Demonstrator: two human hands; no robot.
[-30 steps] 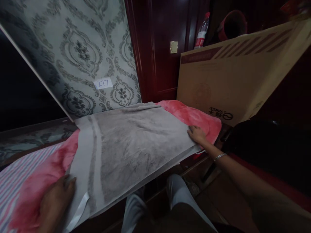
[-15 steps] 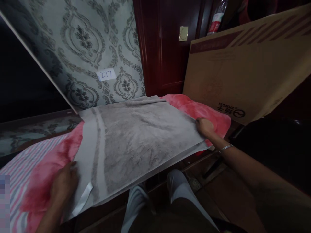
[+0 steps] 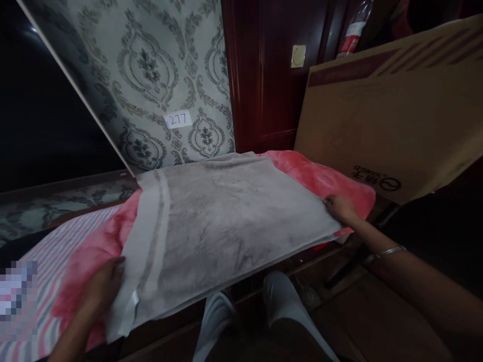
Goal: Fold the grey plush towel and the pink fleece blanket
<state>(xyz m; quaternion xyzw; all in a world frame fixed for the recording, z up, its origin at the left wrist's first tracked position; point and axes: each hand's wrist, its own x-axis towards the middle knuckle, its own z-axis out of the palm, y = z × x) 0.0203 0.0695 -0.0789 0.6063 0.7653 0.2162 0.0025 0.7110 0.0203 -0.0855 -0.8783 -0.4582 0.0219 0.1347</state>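
Note:
A grey towel point(image 3: 226, 216) with lighter bands near its left end lies spread flat over a pink plush blanket point(image 3: 317, 176). A small white label point(image 3: 132, 304) sticks up from its near left corner. My left hand point(image 3: 103, 284) grips the towel's left edge, its fingertips partly hidden in shadow. At the opposite end, my right hand point(image 3: 341, 208) pinches the right edge between closed fingers. The towel's far edge is slightly rumpled, and its near edge hangs over the front in layers.
Striped cloth point(image 3: 49, 281) lies at the left, below a dark screen-like panel point(image 3: 56, 110). A large cardboard sheet point(image 3: 377, 110) leans at the right, with a bottle point(image 3: 352, 37) behind it. A paper marked 277 point(image 3: 178, 119) is on the patterned wall. My knees point(image 3: 281, 296) are below the near edge.
The towel is drawn flatter, with fewer creases in its middle and at the far edge. My right hand has moved outward to the right with the edge. The view has shifted slightly.

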